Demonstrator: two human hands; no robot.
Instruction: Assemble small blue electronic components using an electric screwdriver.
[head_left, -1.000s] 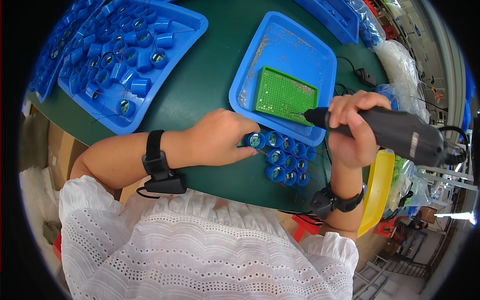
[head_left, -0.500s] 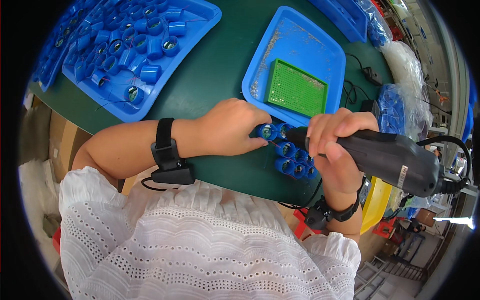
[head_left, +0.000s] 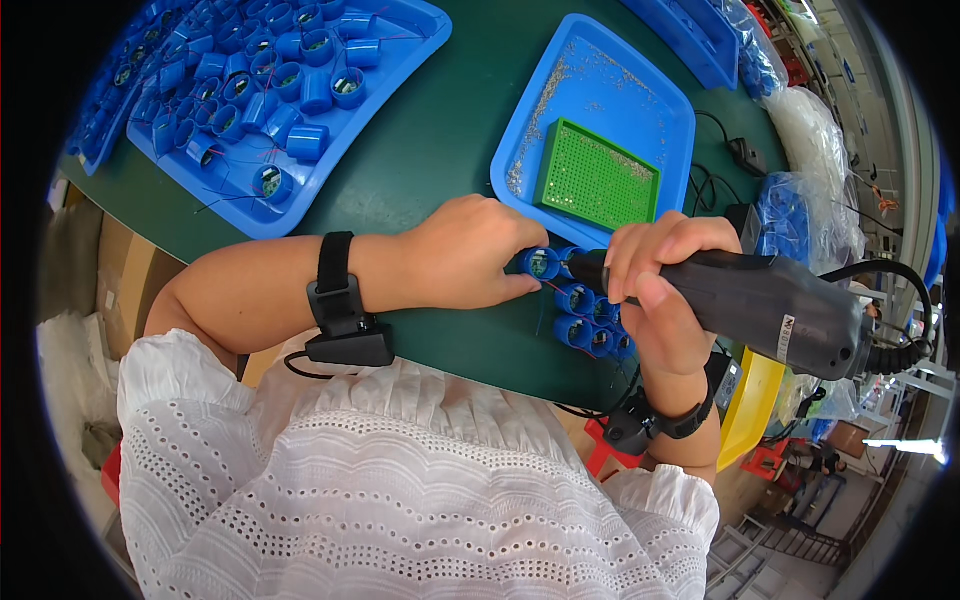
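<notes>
My left hand (head_left: 470,252) pinches a small blue round cup (head_left: 540,264) between thumb and fingers; a green circuit board shows inside it. My right hand (head_left: 668,280) is wrapped round a dark electric screwdriver (head_left: 765,308), tilted nearly flat. Its nose points left, over the cups beside the held one, and hides part of them. Whether its tip touches a cup, I cannot tell. Just below the nose, several more blue cups (head_left: 574,331) with boards stand packed together on the green table (head_left: 420,150), partly covered by my right hand.
Beyond my hands lies a blue tray (head_left: 625,85) with scattered tiny metal pieces and a green perforated tray (head_left: 600,180). At the far left, another blue tray (head_left: 300,205) holds many wired cups. Black cables (head_left: 708,185), plastic bags (head_left: 808,140) and a yellow bin (head_left: 752,405) are at the right.
My right hand and the screwdriver have shifted slightly left and up. My left hand stays on the blue cup, almost unmoved.
</notes>
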